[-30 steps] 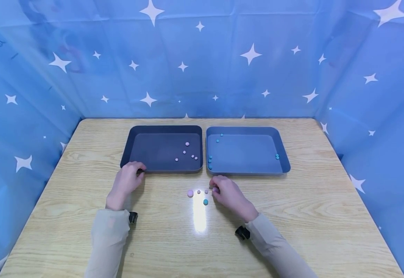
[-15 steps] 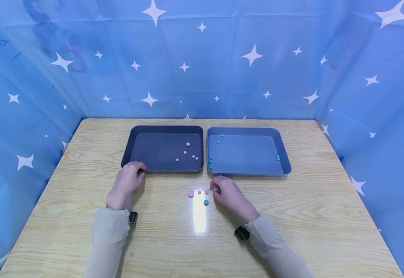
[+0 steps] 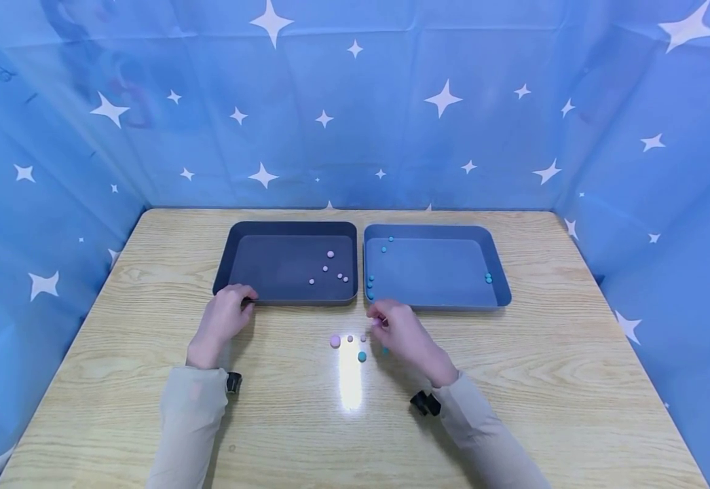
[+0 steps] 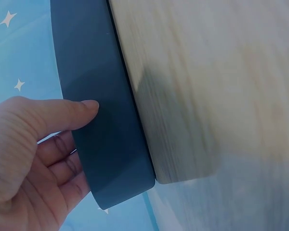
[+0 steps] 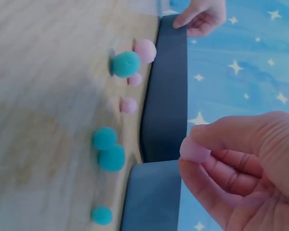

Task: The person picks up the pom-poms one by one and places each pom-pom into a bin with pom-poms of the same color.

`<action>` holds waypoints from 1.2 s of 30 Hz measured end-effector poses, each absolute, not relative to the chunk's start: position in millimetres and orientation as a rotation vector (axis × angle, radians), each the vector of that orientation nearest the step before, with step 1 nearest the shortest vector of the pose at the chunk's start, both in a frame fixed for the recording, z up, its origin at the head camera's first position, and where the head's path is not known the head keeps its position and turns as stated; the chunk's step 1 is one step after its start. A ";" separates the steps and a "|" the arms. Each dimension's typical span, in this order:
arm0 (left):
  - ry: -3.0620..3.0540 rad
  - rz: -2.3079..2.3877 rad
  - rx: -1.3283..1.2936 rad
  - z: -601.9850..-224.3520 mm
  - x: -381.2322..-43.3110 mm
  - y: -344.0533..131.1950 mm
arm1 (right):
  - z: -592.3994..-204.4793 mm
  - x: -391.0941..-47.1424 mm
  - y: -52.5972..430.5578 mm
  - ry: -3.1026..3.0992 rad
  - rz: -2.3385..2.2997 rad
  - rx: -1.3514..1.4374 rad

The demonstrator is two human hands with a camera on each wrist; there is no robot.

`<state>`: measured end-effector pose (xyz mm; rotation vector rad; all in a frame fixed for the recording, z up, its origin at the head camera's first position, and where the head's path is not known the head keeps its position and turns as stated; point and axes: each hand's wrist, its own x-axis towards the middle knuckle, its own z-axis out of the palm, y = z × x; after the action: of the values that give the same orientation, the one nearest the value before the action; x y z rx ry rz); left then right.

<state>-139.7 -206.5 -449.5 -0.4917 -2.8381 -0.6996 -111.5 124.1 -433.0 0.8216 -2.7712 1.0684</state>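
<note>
My left hand (image 3: 222, 320) grips the near left rim of the dark tray (image 3: 269, 265); in the left wrist view the thumb presses the outer wall and the fingers reach behind it. My right hand (image 3: 408, 339) pinches a pink pom-pom (image 5: 194, 149) between thumb and forefinger, above the table by the blue tray's (image 3: 434, 272) near left corner. On the wood lie a larger pink pom-pom (image 3: 335, 341), two small pink ones and a teal pom-pom (image 3: 362, 356). More teal pom-poms (image 5: 111, 158) show in the right wrist view, mostly hidden by the right hand in the head view.
Several pink pom-poms (image 3: 330, 255) lie in the right half of the dark tray. The blue tray holds several teal pom-poms (image 3: 370, 285), along its left side and at its right wall. A blue star-patterned curtain (image 3: 355, 136) surrounds the table (image 3: 550, 380) at the back and sides.
My right hand has risen slightly toward the blue tray with the pink pom-pom, uncovering a teal one beneath it. The left hand stays on the dark tray's rim.
</note>
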 end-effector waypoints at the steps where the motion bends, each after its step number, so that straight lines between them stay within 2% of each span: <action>1: -2.838 -0.701 -0.492 -449.5 -139.7 -206.5 | -432.2 -112.6 123.4 -2.764 1.075 0.826; 36: -2.818 -0.736 -0.546 -450.8 -141.2 -209.9 | -412.4 -156.0 84.6 -2.546 1.468 0.761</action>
<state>-141.2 -209.9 -450.8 -0.5456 -2.8182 -0.7361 -156.0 84.6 -412.4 0.7609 -2.5457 1.4685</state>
